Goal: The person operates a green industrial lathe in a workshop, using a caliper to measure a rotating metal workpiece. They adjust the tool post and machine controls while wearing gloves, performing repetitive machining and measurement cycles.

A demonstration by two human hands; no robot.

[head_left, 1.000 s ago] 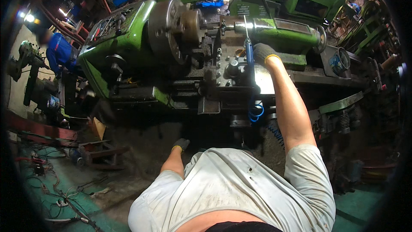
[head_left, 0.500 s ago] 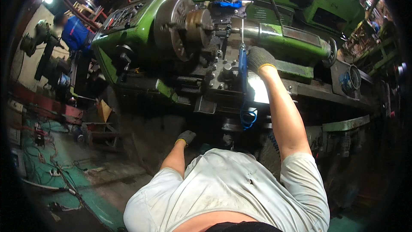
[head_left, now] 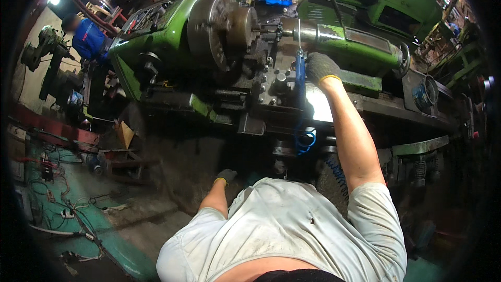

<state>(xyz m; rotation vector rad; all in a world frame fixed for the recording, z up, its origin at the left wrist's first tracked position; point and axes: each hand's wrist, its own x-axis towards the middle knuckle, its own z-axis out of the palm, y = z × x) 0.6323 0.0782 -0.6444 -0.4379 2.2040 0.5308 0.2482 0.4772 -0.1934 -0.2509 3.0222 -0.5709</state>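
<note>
My right hand (head_left: 322,68), in a dark knit glove with a yellow cuff, is closed around a blue air blow gun (head_left: 300,70). Its thin metal nozzle points up toward the green lathe's tailstock (head_left: 339,42), and a coiled blue hose (head_left: 304,140) dangles beneath. Left of the nozzle, a round metal workpiece (head_left: 241,28) sits at the large chuck (head_left: 209,31). Below the workpiece is the bolted tool carriage (head_left: 271,89). My left hand (head_left: 226,175), also gloved, hangs low in front of the lathe, apart from it; its fingers are too dark to make out.
Someone in a blue top (head_left: 90,39) is at the far left beside another machine (head_left: 47,47). Cables (head_left: 68,209) lie across the green floor at left. A bucket (head_left: 425,94) stands at the lathe's right end. A blue coil (head_left: 338,177) hangs near my right arm.
The blow gun and my right hand have shifted slightly right in the picture, and the hose has swung a little. My left hand has dropped slightly. The view has moved a little.
</note>
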